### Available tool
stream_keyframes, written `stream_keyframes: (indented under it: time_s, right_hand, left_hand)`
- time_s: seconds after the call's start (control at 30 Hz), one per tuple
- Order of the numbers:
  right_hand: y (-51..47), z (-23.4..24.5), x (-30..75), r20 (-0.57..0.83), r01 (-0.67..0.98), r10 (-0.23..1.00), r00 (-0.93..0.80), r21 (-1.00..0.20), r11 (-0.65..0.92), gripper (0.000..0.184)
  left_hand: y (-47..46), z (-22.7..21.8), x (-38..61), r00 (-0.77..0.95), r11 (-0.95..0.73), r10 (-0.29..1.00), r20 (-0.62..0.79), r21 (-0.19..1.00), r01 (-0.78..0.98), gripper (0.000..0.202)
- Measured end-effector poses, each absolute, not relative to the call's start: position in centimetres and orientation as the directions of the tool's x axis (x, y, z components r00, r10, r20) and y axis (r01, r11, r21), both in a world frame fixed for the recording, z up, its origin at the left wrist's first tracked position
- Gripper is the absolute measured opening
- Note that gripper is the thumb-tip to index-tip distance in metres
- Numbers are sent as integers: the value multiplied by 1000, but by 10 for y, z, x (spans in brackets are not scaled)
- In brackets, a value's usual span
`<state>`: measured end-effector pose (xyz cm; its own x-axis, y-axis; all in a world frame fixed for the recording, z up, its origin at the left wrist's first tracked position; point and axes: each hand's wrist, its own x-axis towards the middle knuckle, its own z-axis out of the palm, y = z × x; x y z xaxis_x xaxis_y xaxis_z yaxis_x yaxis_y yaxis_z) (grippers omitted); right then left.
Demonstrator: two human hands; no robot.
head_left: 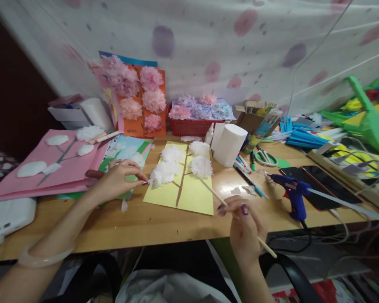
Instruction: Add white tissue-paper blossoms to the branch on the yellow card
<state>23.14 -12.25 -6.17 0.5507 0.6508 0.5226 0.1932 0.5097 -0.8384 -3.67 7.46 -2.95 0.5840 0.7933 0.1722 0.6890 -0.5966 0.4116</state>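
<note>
A yellow sheet [192, 200] lies on the desk with a brown branching stem drawn on it. Several fluffy white tissue-paper flowers sit along the stem. My left hand [115, 183] comes in from the left, thumb and forefinger pinched at the outer edge of the lower left white paper flower [162, 173]. In my right hand [248, 229], at the front right of the sheet, is a thin wooden stick [268, 247]. Its far tip reaches just below the lower right white paper flower [201, 167].
Pink sheets [69, 181] with white shapes lie left. Behind stand an orange card [131, 126] with pink flowers and a red basket [192, 127]. A white paper roll [230, 145], pens, scissors [265, 158], a blue glue gun [295, 191] with its cord and phones [331, 183] are right.
</note>
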Motion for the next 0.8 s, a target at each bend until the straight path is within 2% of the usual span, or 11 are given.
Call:
stream_keyframes:
  time_s: [0.2, 0.3, 0.43, 0.53, 0.63, 0.8]
  right_hand:
    - [-120, -63, 208, 474, 264, 848, 235, -871, 414, 40]
    - [-116, -59, 203, 462, 333, 876, 135, -854, 399, 41]
    - [-108, -58, 200, 512, 459, 857, 66, -778, 429, 36]
    - [-104, -60, 197, 565, 563, 825, 19, -688, 458, 29]
    - [-104, -63, 195, 594, 627, 804, -25, -617, 475, 26]
    - [-107, -64, 193, 630, 561, 772, 81, -669, 487, 28]
  left_hand:
    - [59, -32, -25, 633, -576, 768, 93, 531, 621, 31]
    - [53, -37, -18, 647, -587, 755, 104, 548, 596, 26]
    - [46, -43, -9, 630, -585, 767, 122, 537, 608, 21]
    - [42, -46, -4, 632, -644, 750, 197, 436, 628, 18]
    - [42, -47, -2, 688, -765, 644, 334, 282, 580, 17]
    - [48, -52, -5, 761, -879, 433, 483, 39, 475, 19]
